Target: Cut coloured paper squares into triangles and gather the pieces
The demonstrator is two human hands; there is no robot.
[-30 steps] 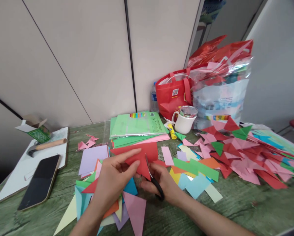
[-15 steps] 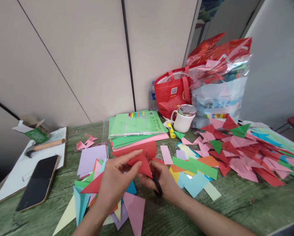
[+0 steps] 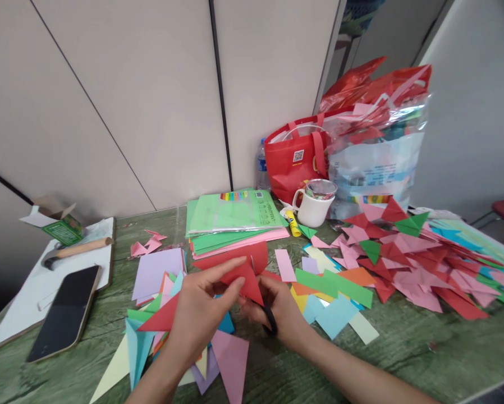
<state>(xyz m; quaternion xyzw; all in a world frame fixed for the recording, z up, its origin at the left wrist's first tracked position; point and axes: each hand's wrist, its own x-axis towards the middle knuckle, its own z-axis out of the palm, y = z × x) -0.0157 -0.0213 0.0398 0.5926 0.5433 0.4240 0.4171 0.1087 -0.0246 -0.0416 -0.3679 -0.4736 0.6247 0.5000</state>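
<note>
My left hand (image 3: pixel 197 311) pinches a red sheet of paper (image 3: pixel 246 272) between thumb and fingers, holding it just above the green table (image 3: pixel 403 353). My right hand (image 3: pixel 283 314) is closed round black-handled scissors (image 3: pixel 269 320), whose blades reach up into the red paper. Below my hands lies a heap of cut paper triangles (image 3: pixel 180 342) in pink, blue, yellow and red.
A stack of coloured paper (image 3: pixel 235 221) lies behind my hands, with a white mug (image 3: pixel 313 205), a glue stick (image 3: pixel 293 223), a red bag (image 3: pixel 296 160) and a plastic bag. Folded paper pieces (image 3: pixel 412 258) spread right. A phone (image 3: pixel 64 311) and a hammer (image 3: pixel 77 249) lie left.
The scissors have worked further into the red paper and the triangular part has shifted slightly. Both hands stay in nearly the same place.
</note>
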